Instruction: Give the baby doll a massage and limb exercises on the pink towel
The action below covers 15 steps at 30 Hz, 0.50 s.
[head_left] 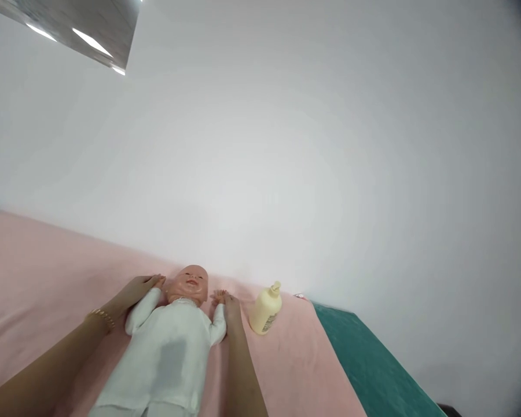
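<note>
A baby doll (186,333) in a white long-sleeved outfit lies on its back on a pink sheet (295,359), arms bent up beside its head. A grey patch marks the outfit's front. My left hand (139,288), with a beaded bracelet at the wrist, is closed on the doll's hand at the left of its head. On the other side, my right hand (231,308) closes on the doll's other hand. My fingers are only partly visible on both sides.
A pale yellow pump bottle (265,308) stands on the sheet right of my right hand. Green surface (369,353) shows past the sheet's right edge. A white wall (286,145) rises behind, with a shiny panel (91,26) at upper left.
</note>
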Motion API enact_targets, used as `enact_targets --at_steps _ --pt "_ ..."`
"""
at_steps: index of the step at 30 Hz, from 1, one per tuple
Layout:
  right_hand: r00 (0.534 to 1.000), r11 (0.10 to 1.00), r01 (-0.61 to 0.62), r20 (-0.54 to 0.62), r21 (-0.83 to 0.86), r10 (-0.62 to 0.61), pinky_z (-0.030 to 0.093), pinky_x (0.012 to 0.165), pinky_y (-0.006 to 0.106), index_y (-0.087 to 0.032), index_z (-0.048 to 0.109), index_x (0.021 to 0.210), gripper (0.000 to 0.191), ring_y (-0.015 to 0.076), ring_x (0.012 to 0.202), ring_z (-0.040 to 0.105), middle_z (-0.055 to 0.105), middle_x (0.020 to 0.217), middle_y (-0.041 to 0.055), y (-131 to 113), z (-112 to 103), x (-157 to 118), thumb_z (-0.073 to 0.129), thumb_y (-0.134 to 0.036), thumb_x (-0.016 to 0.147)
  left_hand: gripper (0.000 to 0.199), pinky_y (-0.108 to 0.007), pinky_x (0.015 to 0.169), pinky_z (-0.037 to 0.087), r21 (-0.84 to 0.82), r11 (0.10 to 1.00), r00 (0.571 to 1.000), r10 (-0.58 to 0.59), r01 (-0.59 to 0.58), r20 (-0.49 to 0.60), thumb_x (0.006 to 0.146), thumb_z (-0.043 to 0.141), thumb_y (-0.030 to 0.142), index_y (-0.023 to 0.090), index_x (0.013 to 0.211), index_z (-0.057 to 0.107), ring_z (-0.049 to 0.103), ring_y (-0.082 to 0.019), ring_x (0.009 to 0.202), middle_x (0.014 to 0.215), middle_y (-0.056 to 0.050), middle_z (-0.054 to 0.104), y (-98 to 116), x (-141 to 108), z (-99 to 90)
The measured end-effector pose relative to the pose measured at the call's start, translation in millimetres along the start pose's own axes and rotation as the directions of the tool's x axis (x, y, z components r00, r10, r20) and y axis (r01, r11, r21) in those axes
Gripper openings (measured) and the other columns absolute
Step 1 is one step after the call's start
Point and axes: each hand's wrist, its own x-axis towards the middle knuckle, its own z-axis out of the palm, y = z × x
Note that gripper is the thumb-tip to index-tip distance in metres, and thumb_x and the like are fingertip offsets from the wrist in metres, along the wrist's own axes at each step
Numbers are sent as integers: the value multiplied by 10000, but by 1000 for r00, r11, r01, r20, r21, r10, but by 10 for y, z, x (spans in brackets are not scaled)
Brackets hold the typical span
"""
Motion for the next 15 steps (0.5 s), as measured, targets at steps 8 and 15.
enact_targets --at_steps 8,15 --pt "1000 1000 -3 -3 31 3 567 900 413 -192 695 1144 332 229 1032 682 711 1160 71 107 125 -1 585 -450 967 559 -382 807 530 75 997 1000 5 -7 30 746 505 679 169 788 728 689 -346 942 932 -145 762 63 -42 5" --pt "999 998 -39 3 39 38 584 837 347 -130 614 1218 497 217 1035 710 711 1204 150 60 -240 90 424 -526 985 607 -329 805 505 165 986 997 47 -35 -68 877 406 648 177 1111 708 684 -298 998 1062 -109 749 338 -324 -105"
